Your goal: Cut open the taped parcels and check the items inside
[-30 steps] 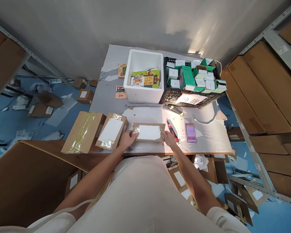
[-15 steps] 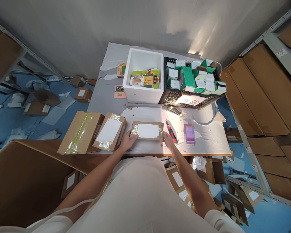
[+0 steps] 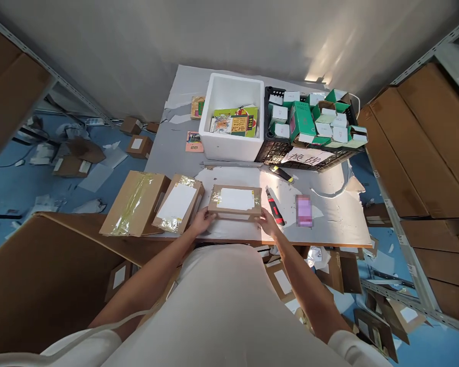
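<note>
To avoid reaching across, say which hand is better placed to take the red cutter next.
Likely the right hand, close to the red cutter; the left hand is across the held box.

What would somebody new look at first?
Probably the white tub of colourful books at the back of the table, beside a black crate packed with green-and-white boxes. Nearer, the left hand and right hand hold a small cardboard box. A red cutter lies just right of it.
</note>
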The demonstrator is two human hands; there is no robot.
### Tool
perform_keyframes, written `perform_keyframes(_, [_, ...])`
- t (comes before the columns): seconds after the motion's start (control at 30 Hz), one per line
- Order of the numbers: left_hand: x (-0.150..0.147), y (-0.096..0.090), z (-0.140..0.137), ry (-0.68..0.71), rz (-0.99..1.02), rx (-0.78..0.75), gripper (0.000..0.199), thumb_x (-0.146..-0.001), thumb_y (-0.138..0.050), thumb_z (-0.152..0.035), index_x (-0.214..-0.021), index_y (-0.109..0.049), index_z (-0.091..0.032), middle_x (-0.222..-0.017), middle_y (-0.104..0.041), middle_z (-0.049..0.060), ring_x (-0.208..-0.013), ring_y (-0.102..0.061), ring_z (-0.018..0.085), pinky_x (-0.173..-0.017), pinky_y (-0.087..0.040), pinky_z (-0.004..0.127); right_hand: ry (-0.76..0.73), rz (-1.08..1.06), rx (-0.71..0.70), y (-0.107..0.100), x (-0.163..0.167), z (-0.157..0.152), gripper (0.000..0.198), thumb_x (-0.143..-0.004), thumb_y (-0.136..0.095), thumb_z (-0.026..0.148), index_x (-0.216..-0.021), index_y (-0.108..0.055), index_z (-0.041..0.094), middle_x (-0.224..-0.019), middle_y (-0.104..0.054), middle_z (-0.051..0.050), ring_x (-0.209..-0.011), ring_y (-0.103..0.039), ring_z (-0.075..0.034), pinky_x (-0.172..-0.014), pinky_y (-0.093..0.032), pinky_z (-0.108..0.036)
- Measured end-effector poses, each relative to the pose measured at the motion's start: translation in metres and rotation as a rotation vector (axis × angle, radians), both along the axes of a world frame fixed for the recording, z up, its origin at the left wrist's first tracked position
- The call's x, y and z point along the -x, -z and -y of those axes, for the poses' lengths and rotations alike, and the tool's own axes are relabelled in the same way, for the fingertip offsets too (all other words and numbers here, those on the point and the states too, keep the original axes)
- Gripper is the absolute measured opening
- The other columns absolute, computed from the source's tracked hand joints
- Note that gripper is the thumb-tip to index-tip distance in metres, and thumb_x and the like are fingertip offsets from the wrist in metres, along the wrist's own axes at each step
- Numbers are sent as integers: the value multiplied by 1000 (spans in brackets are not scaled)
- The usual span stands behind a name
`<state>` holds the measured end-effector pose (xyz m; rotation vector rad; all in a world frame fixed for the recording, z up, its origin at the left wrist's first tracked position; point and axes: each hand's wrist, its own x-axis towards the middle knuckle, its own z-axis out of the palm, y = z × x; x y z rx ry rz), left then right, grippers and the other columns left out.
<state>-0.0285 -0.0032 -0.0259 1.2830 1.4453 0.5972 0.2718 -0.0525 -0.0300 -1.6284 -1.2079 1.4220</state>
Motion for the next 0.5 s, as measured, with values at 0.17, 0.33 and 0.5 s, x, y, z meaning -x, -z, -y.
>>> perform_keyframes(0.17, [0,-12,-5,-24,-148,-29,45,-77,-53,-56,-91,-65,-15,-96,-69,11,-90,-62,24,-79,-48,35,-51,250,-11,-18,1,-8,38,-87,-39,51,-88,-60,20,-84,-63,-6,-79,-57,-20,-71,-46,-32])
perform_keyframes(0.33, [-11,-5,-15,-50,-238,-11,42,-79,-50,-55,-73,-65,-16,-77,-68,11,-77,-61,25,-72,-45,36,-13,361,35,-9,4,-22,49,-87,-29,62,-64,-46,21,-70,-57,-3,-68,-51,-18,-64,-40,-30])
perform_keyframes(0.5, [-10,7,-15,-65,-184,9,44,-79,-49,-56,-78,-67,-16,-83,-71,10,-80,-63,25,-73,-47,35,-14,346,60,0,1,-23,51,-85,-31,64,-68,-52,20,-71,-59,-3,-67,-52,-17,-61,-41,-28])
